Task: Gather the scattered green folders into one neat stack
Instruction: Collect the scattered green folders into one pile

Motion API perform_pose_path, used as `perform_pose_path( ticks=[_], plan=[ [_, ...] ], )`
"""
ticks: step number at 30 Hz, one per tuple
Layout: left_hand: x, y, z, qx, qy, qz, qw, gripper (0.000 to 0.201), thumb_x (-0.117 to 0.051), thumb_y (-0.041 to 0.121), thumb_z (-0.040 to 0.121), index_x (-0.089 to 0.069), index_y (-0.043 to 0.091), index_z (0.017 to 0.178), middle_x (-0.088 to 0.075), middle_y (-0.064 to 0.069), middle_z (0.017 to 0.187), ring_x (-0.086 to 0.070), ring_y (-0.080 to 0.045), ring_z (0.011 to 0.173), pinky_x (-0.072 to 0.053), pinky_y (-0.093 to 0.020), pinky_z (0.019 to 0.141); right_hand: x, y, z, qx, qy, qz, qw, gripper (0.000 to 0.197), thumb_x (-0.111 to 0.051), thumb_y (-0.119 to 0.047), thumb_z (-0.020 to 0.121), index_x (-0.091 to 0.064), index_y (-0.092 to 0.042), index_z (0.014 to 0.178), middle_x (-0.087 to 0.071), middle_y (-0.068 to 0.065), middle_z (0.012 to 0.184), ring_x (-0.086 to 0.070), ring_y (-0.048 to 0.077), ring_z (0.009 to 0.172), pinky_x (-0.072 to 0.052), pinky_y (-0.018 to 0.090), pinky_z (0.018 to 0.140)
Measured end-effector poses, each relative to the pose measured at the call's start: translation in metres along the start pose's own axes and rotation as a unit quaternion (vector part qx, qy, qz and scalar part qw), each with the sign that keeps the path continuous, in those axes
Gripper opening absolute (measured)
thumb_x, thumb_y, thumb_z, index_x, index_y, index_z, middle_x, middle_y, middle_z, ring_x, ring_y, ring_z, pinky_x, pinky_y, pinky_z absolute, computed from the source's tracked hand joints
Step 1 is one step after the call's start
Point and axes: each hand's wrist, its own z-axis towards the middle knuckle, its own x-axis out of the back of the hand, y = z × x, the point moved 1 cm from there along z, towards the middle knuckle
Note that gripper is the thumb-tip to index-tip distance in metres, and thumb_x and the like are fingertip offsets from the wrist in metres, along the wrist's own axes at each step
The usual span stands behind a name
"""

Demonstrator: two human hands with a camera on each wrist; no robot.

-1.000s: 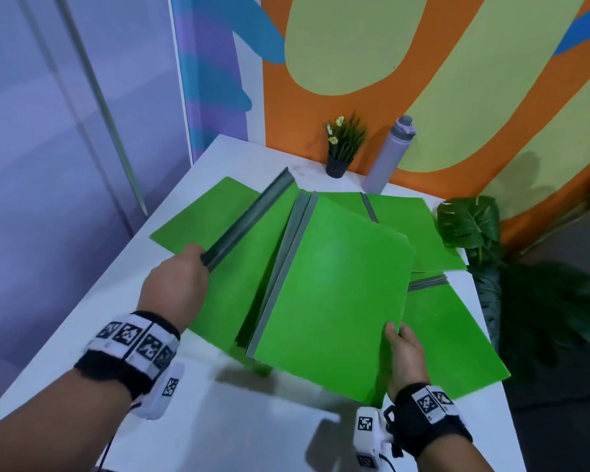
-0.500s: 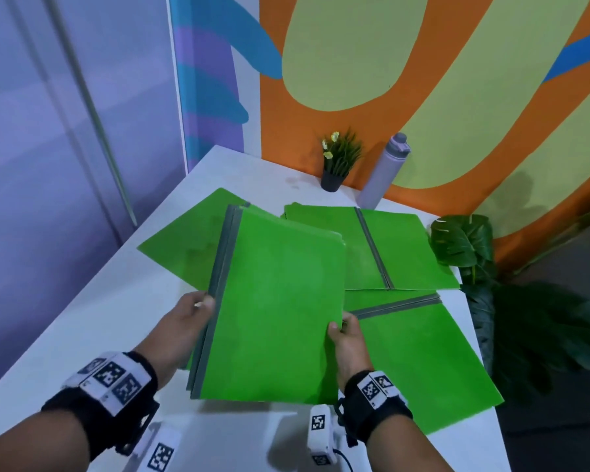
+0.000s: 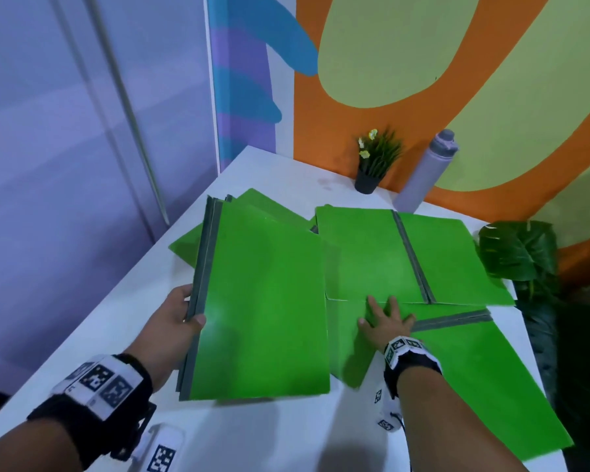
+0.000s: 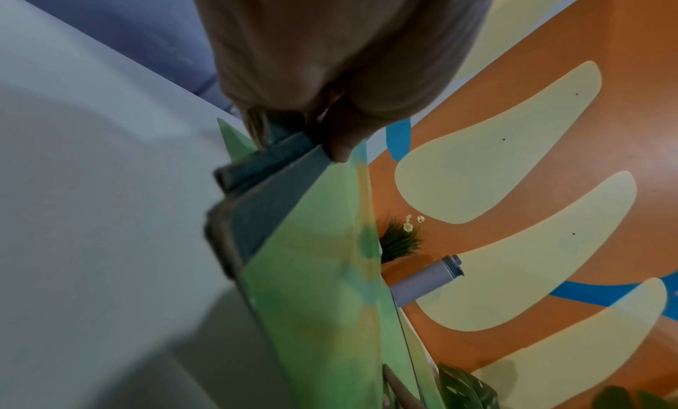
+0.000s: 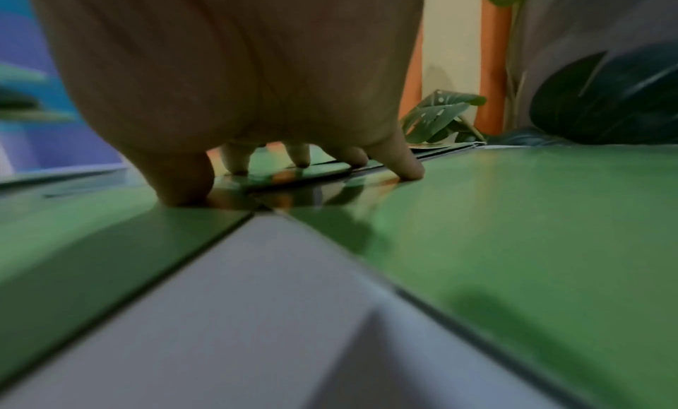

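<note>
Nearest, the left hand (image 3: 172,318) grips the grey spine edge of the gathered stack (image 3: 263,301) of green folders, thumb on top and fingers curled beneath, holding it above the white table (image 3: 269,437). Just right of the stack, the right hand (image 3: 385,318) presses spread, straight fingers (image 5: 396,157) onto an open folder (image 3: 474,376) lying flat. Beyond that hand lies another open folder (image 3: 365,253), and behind it stand a small potted plant (image 3: 372,165) and a grey bottle (image 3: 423,175) by the wall.
</note>
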Motion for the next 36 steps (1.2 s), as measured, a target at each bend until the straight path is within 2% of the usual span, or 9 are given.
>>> perform_pose_path(
  ticks=[8, 12, 15, 19, 22, 25, 29, 32, 36],
  plan=[
    [0.015, -0.006, 0.004, -0.005, -0.012, -0.027, 1.0, 0.042, -0.045, 0.002, 0.097, -0.042, 0.025, 0.132, -0.056, -0.013, 0.111, -0.05, -0.025, 0.09, -0.042, -0.04, 0.078, -0.032, -0.006, -0.068, 0.035, -0.014, -0.026, 0.999, 0.06, -0.032, -0.061, 0.091, 0.002, -0.059, 0.141, 0.02, -0.007, 0.159, 0.013, 0.045, 0.142, -0.009, 0.079, 0.102],
    [0.017, -0.011, -0.001, -0.003, -0.042, -0.012, 0.999, 0.039, -0.047, 0.002, 0.097, -0.042, 0.026, 0.127, -0.057, -0.004, 0.104, -0.051, -0.021, 0.089, -0.042, -0.042, 0.083, -0.062, -0.002, -0.12, 0.059, -0.026, -0.033, 0.997, 0.06, -0.036, -0.06, 0.091, -0.001, -0.061, 0.14, 0.018, -0.008, 0.159, 0.013, 0.044, 0.142, -0.008, 0.079, 0.102],
    [0.015, -0.018, -0.006, 0.009, -0.083, -0.007, 0.997, 0.038, -0.047, 0.004, 0.096, -0.042, 0.031, 0.122, -0.059, -0.005, 0.111, -0.053, -0.025, 0.099, -0.041, -0.05, 0.095, -0.07, 0.0, -0.146, 0.052, -0.041, -0.023, 0.998, 0.053, -0.037, -0.051, 0.094, -0.013, -0.06, 0.139, 0.006, -0.01, 0.16, 0.01, 0.04, 0.144, -0.003, 0.079, 0.103],
    [0.003, -0.028, -0.011, 0.006, -0.128, 0.003, 0.992, 0.037, -0.047, 0.003, 0.096, -0.043, 0.028, 0.124, -0.057, -0.007, 0.101, -0.05, -0.025, 0.088, -0.042, -0.042, 0.083, -0.052, -0.001, -0.161, 0.038, 0.037, 0.096, 0.994, 0.059, -0.022, -0.062, 0.092, -0.027, -0.039, 0.145, -0.021, 0.001, 0.157, -0.014, 0.031, 0.145, -0.015, 0.067, 0.111],
    [-0.018, -0.032, -0.018, -0.009, -0.181, 0.018, 0.983, 0.037, -0.048, 0.003, 0.095, -0.046, 0.025, 0.123, -0.051, -0.002, 0.09, -0.048, -0.023, 0.085, -0.04, -0.038, 0.079, -0.039, -0.003, -0.168, -0.005, 0.024, 0.316, 0.948, 0.07, -0.038, -0.056, 0.093, -0.017, -0.022, 0.15, -0.025, 0.011, 0.156, -0.029, 0.032, 0.14, -0.028, 0.052, 0.113],
    [-0.044, -0.037, -0.022, -0.025, -0.217, 0.03, 0.975, 0.036, -0.049, 0.006, 0.095, -0.047, 0.025, 0.125, -0.057, -0.001, 0.101, -0.053, -0.026, 0.098, -0.044, -0.04, 0.089, -0.037, 0.007, -0.171, -0.084, 0.007, 0.505, 0.859, 0.07, -0.051, -0.037, 0.095, -0.014, -0.018, 0.151, -0.02, 0.011, 0.158, -0.025, 0.034, 0.141, -0.025, 0.053, 0.113],
    [-0.064, -0.053, -0.01, -0.061, -0.135, 0.242, 0.959, 0.036, -0.052, 0.03, 0.095, -0.054, 0.017, 0.128, -0.059, -0.004, 0.129, -0.058, -0.028, 0.117, -0.046, -0.041, 0.102, -0.043, 0.032, -0.173, -0.112, 0.047, 0.537, 0.834, 0.06, -0.052, -0.021, 0.094, -0.025, -0.022, 0.147, -0.024, 0.01, 0.156, -0.03, 0.035, 0.138, -0.027, 0.056, 0.111],
    [-0.056, -0.07, 0.0, -0.019, -0.04, 0.431, 0.901, 0.053, -0.064, 0.039, 0.084, -0.05, 0.012, 0.127, -0.048, -0.013, 0.137, -0.049, -0.033, 0.124, -0.046, -0.052, 0.1, -0.045, 0.044, -0.176, -0.134, 0.065, 0.534, 0.832, 0.062, -0.051, -0.016, 0.095, -0.021, -0.021, 0.149, -0.023, 0.009, 0.157, -0.028, 0.035, 0.14, -0.026, 0.052, 0.113],
    [-0.046, -0.098, 0.01, 0.02, -0.06, 0.505, 0.861, 0.078, -0.063, 0.052, 0.079, -0.033, 0.012, 0.14, -0.027, -0.01, 0.153, -0.029, -0.038, 0.139, -0.043, -0.062, 0.1, -0.048, 0.051, -0.179, -0.146, 0.087, 0.533, 0.829, 0.062, -0.051, -0.014, 0.095, -0.022, -0.019, 0.149, -0.026, 0.011, 0.156, -0.031, 0.035, 0.138, -0.029, 0.049, 0.111]
  ],
)
